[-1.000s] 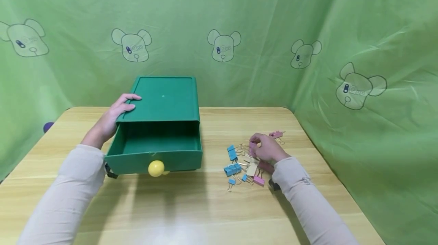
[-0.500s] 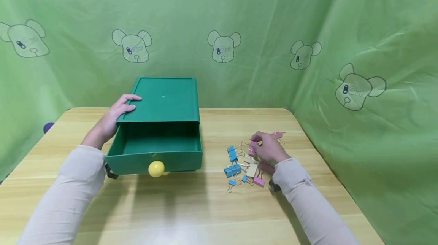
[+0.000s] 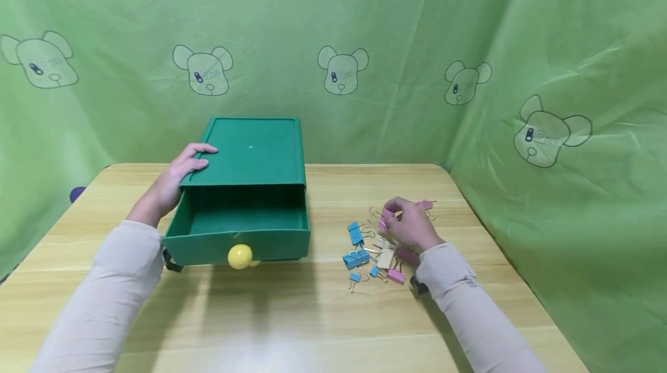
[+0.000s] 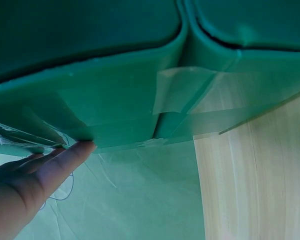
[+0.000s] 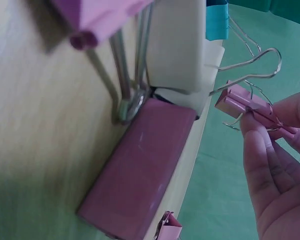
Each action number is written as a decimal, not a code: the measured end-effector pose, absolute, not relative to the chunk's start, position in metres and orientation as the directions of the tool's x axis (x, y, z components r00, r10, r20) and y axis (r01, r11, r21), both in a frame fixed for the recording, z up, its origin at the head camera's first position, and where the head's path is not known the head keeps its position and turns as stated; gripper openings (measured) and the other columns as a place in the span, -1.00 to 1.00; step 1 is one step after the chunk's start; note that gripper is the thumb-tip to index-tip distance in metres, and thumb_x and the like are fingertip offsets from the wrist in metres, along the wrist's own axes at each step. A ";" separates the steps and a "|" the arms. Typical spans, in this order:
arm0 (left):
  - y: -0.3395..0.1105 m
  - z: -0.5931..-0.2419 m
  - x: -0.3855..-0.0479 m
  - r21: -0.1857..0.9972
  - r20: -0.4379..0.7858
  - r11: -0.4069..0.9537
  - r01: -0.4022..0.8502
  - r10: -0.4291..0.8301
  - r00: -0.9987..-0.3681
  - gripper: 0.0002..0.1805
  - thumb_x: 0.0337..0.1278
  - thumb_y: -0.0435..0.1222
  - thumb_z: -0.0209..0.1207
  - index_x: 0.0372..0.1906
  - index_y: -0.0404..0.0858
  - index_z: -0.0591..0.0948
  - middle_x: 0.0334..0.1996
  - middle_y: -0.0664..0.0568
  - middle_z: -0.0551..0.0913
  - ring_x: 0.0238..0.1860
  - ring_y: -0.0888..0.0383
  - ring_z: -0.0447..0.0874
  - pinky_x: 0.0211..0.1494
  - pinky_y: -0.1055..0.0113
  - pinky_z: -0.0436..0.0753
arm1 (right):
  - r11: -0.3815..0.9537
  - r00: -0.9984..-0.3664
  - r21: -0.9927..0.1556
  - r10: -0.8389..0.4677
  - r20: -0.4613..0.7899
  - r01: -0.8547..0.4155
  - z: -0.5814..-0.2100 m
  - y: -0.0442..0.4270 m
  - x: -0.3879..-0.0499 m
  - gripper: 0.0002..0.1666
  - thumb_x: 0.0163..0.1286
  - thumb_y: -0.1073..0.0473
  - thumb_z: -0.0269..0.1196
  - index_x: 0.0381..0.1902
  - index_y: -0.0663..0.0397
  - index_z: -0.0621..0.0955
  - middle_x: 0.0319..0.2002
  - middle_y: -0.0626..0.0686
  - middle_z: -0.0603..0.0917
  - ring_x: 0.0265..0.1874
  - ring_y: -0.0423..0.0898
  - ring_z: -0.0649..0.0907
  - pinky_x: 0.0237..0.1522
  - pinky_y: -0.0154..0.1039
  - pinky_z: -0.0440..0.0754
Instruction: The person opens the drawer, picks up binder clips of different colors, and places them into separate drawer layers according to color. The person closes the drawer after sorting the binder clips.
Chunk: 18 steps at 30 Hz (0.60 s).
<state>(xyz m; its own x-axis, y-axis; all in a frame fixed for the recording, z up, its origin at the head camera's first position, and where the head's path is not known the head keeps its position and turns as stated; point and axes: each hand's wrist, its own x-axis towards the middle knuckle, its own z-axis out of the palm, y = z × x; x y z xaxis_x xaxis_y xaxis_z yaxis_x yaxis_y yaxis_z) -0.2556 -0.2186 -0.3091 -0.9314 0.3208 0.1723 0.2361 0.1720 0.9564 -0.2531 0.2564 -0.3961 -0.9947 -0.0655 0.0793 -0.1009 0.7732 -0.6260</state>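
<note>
My right hand (image 3: 414, 227) pinches a pink binder clip (image 3: 386, 219) between thumb and fingers at the far side of the clip pile. In the right wrist view, this pink binder clip (image 5: 250, 104) is off the table, its wire handles showing. Under that hand lie a dark pink binder clip (image 5: 140, 170) and white binder clips (image 5: 177, 45). My left hand (image 3: 172, 183) rests on the left side of a green drawer box (image 3: 255, 150), its fingers on the top edge. The left wrist view shows the fingers (image 4: 65, 162) extended against the green wall.
The box's drawer (image 3: 234, 245) is pulled out toward me, with a yellow round knob (image 3: 240, 256). Blue binder clips (image 3: 356, 259) lie at the pile's left, and another pink binder clip (image 3: 396, 276) at its front. One more pink clip (image 3: 425, 204) lies behind the right hand.
My right hand has raised the pink binder clip a little, up and away from the pile. The left hand stays on the box, and the drawer has not moved.
</note>
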 end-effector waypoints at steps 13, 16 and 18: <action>-0.219 -0.306 -0.260 0.951 0.175 0.189 0.246 0.330 -0.928 -0.66 0.45 -0.23 -0.24 0.21 0.03 0.34 0.47 -0.16 -0.12 0.39 -0.21 -0.18 0.32 -0.27 0.02 | 0.725 -0.986 -0.671 -0.062 0.156 -0.152 -0.380 0.243 -0.250 -0.65 0.37 0.14 0.25 0.08 0.10 0.57 -0.05 0.08 0.65 -0.27 -0.06 0.63 -0.19 -0.13 0.63; -0.219 -0.307 -0.257 0.954 0.171 0.180 0.239 0.329 -0.929 -0.67 0.44 -0.23 -0.23 0.19 0.07 0.36 0.47 -0.16 -0.13 0.39 -0.22 -0.18 0.31 -0.28 0.01 | 0.716 -0.983 -0.677 -0.078 0.165 -0.171 -0.379 0.238 -0.249 -0.61 0.35 0.15 0.29 0.10 0.14 0.56 -0.04 0.10 0.65 -0.27 -0.06 0.65 -0.21 -0.15 0.65; -0.219 -0.308 -0.256 0.955 0.172 0.174 0.239 0.329 -0.929 -0.68 0.44 -0.24 -0.23 0.16 0.07 0.37 0.46 -0.16 -0.12 0.39 -0.22 -0.18 0.32 -0.27 0.00 | 0.720 -0.979 -0.667 -0.093 0.182 -0.193 -0.379 0.236 -0.248 -0.61 0.34 0.16 0.30 0.09 0.15 0.56 -0.05 0.11 0.66 -0.26 -0.06 0.66 -0.22 -0.18 0.66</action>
<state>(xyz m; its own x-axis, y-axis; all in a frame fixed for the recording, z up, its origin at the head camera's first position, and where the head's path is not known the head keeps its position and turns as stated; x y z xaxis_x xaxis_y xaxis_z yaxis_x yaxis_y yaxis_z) -0.2560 -0.2188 -0.3076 -0.9286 0.3286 0.1722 0.2386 0.1735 0.9555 -0.2477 0.2359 -0.3787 -0.9788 -0.0931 0.1822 -0.1925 0.7201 -0.6667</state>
